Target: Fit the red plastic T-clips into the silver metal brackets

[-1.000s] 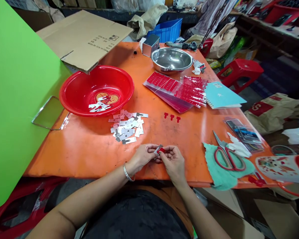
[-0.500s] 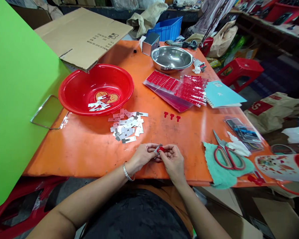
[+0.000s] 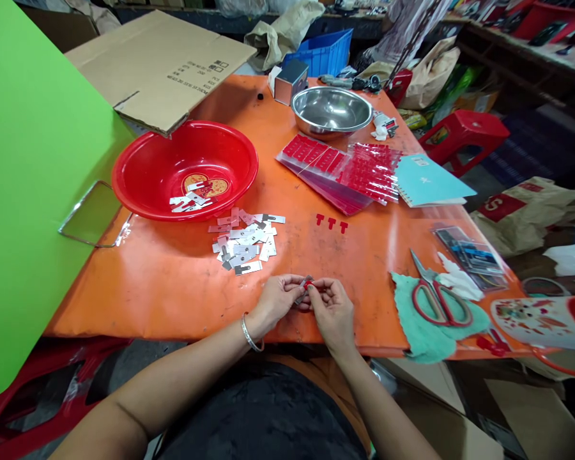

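Near the table's front edge, my left hand pinches a small metal plate. Fingers of my right hand are closed on a small red piece that lies against the plate. Ahead and to the left is a loose pile of metal plates, some under pinkish film. Three red T-shaped pieces sit in a row beyond my hands. More plates lie inside a red basin at the left.
A steel bowl, red sheets of pieces and a blue notebook are farther back. Scissors rest on a green cloth at right. Cardboard overhangs the basin; a green panel stands at left.
The red piece and the metal plate have shifted slightly between my fingers, and the red piece now sits closer over the plate. Both hands stay in nearly the same place.
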`<state>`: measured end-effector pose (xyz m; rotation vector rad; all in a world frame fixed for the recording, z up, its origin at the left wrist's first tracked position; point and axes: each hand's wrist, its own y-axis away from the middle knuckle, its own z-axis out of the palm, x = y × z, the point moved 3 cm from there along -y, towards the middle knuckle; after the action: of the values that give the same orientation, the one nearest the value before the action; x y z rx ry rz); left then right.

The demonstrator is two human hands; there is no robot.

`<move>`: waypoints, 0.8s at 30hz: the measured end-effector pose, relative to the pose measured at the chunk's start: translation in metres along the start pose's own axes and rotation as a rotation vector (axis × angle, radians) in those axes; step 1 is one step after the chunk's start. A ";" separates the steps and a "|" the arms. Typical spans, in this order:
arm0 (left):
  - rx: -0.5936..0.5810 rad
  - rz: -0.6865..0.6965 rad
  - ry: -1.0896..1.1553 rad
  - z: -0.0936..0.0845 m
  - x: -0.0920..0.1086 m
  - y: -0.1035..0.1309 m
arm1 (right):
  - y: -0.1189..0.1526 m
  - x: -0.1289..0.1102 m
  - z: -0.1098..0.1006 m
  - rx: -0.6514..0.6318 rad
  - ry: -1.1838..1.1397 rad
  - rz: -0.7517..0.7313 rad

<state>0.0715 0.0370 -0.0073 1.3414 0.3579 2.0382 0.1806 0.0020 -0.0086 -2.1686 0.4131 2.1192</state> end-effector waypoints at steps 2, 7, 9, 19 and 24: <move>0.011 0.000 0.001 0.001 0.000 0.001 | 0.002 -0.004 -0.001 0.003 0.072 -0.033; -0.014 0.017 0.020 0.000 -0.002 0.001 | -0.002 -0.017 -0.006 0.135 0.369 -0.235; -0.015 0.014 0.030 -0.001 -0.003 0.000 | -0.006 -0.019 -0.007 0.163 0.408 -0.250; -0.032 0.020 0.032 -0.003 -0.008 -0.003 | -0.015 -0.013 -0.006 0.124 0.323 -0.111; -0.032 0.025 0.021 -0.003 -0.007 -0.003 | -0.015 -0.013 -0.006 0.120 0.305 -0.078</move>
<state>0.0720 0.0351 -0.0156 1.3118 0.3177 2.0718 0.1899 0.0171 0.0021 -2.3982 0.4551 1.6807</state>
